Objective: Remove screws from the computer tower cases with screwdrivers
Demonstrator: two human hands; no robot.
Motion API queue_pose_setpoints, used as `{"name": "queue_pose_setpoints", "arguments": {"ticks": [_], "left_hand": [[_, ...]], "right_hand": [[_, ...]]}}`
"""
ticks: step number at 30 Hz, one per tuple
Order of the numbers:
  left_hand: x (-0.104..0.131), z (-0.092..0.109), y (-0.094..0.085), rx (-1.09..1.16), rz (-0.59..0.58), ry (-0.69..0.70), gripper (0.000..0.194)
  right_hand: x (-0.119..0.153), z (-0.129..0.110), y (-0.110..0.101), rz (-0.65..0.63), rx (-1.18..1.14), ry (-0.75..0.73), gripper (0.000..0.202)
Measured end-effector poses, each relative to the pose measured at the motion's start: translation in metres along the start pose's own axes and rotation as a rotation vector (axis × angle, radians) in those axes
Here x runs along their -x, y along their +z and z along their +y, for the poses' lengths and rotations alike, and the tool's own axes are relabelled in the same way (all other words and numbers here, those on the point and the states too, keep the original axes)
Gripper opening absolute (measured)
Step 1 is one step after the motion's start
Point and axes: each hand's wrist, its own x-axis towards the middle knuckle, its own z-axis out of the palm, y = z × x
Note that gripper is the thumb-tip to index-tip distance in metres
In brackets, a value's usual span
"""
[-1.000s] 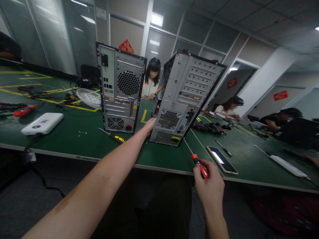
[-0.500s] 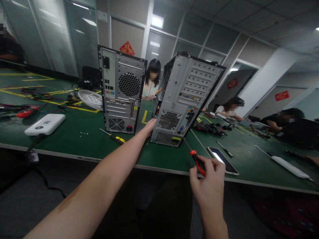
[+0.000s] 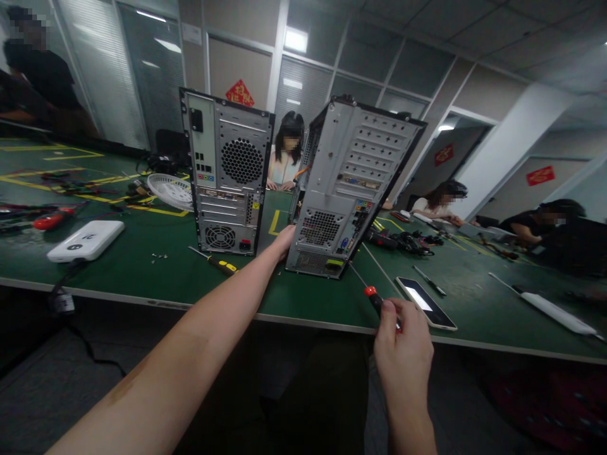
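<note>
My right hand [image 3: 403, 341] is closed round the handle of a red and black screwdriver [image 3: 371, 292]. The blade's tip meets the lower right edge of the back of a tilted computer tower [image 3: 327, 215]. At that tower's lower left side is my left hand [image 3: 284, 243], its fingers hidden behind the case. Left of it a second computer tower [image 3: 227, 208] stands upright with its back towards me. A yellow and black screwdriver [image 3: 222, 263] lies on the green table [image 3: 284, 300] in front, partly beside my left forearm.
Small screws [image 3: 160, 257] and a white power bank [image 3: 88, 241] with a cable lie at the left. A phone [image 3: 427, 303], a pen [image 3: 429, 280] and a white tool [image 3: 557, 313] are at the right. Black cables [image 3: 408, 241] lie behind. Several people are round the table.
My right hand has shifted slightly right and its grip on the screwdriver handle has turned. The tip stays near the tower's edge. At far left a person now stands more in view.
</note>
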Motion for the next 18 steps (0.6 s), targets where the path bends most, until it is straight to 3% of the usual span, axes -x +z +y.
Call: {"name": "queue_pose_setpoints", "arguments": {"ticks": [7,14,18], "left_hand": [[0.0015,0.0026,0.0027,-0.023,0.005,0.004,0.025],[0.0017,0.0035,0.0024,-0.031,0.025,0.000,0.025],[0.0013,0.0033,0.0015,-0.042,0.023,-0.003,0.024]], "right_hand": [[0.0018,0.0047,-0.0004,-0.057,-0.044,-0.076,0.028],[0.0026,-0.0027,-0.0012,-0.046,-0.010,0.070,0.043],[0.0011,0.0035,0.0000,-0.014,-0.035,0.002,0.042]]}}
